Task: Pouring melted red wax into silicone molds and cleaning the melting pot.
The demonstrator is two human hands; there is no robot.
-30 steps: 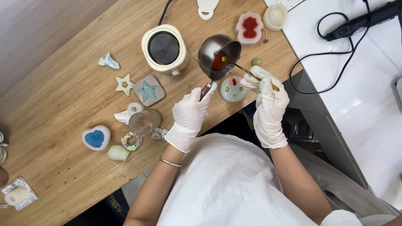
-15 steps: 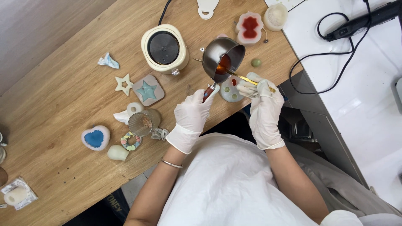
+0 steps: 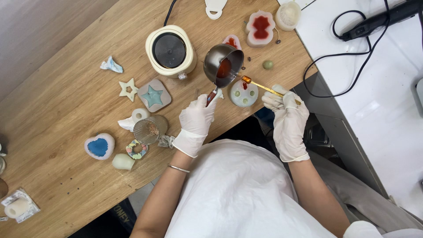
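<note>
My left hand (image 3: 197,115), in a white glove, grips the red handle of a small steel pot (image 3: 223,64) with red liquid inside, held tilted above the wooden table (image 3: 66,114). My right hand (image 3: 287,110), also gloved, holds a thin gold spoon (image 3: 261,86). The spoon's bowl carries red liquid and hovers over a round pale mould (image 3: 244,93) with small cavities, one filled red.
A cream electric warmer (image 3: 170,50) stands behind the pot. Around it lie a red-filled mould (image 3: 260,27), a teal star mould (image 3: 152,95), a blue heart mould (image 3: 99,146), a mesh strainer (image 3: 147,130) and a green bead (image 3: 267,64). A black cable (image 3: 339,57) crosses the white surface on the right.
The spoon has come out of the pot and moved right, over the round mould. The pot has shifted slightly left and back.
</note>
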